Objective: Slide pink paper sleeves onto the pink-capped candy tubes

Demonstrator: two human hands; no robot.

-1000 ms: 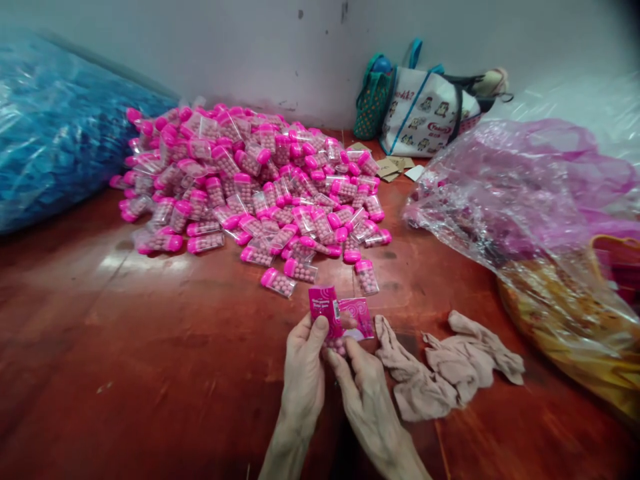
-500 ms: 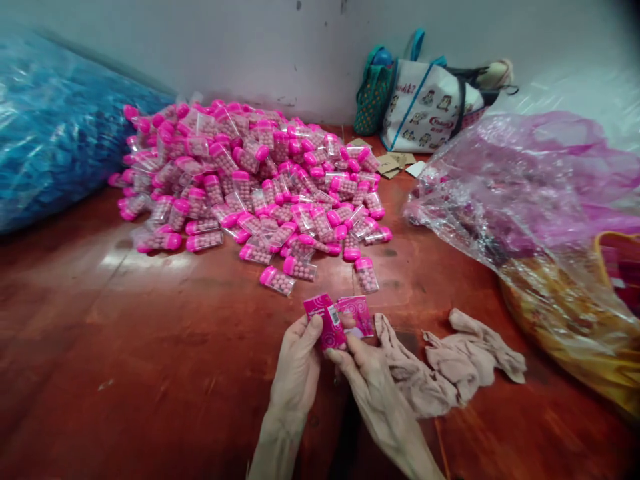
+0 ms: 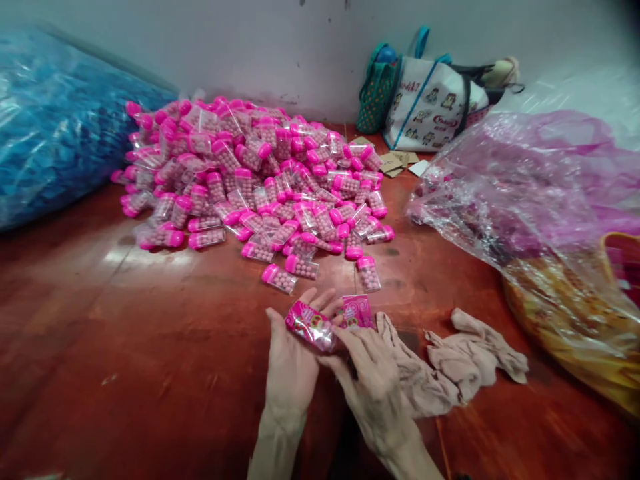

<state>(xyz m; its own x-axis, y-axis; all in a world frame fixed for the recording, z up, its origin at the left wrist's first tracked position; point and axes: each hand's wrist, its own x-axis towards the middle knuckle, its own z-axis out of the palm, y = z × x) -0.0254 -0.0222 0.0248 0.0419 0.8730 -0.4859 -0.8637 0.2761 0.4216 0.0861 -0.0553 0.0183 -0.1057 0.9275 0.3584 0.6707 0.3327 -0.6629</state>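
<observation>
A shiny pink printed packet (image 3: 311,325) lies across the palm and fingers of my left hand (image 3: 293,370), which is turned up with its fingers spread. My right hand (image 3: 373,377) pinches the packet's right end between thumb and fingers. Just beyond my right fingers, a flat pink printed piece (image 3: 357,311) rests on the reddish surface (image 3: 190,360). Ahead of my hands is a large heap of clear containers with pink caps and small pink balls (image 3: 243,180); a few containers (image 3: 369,273) lie loose at its near edge.
A crumpled beige cloth (image 3: 465,357) lies right of my hands. Clear and pink plastic (image 3: 540,180) covers a yellow bag (image 3: 565,333) at the right. A big blue-filled bag (image 3: 65,127) is at the left. By the wall stand a white printed bag (image 3: 430,107) and brown cardboard pieces (image 3: 397,162).
The packet has turned to lie across my left palm, showing another printed face. My left fingers have opened out from their grip on it, while my right hand still holds its end.
</observation>
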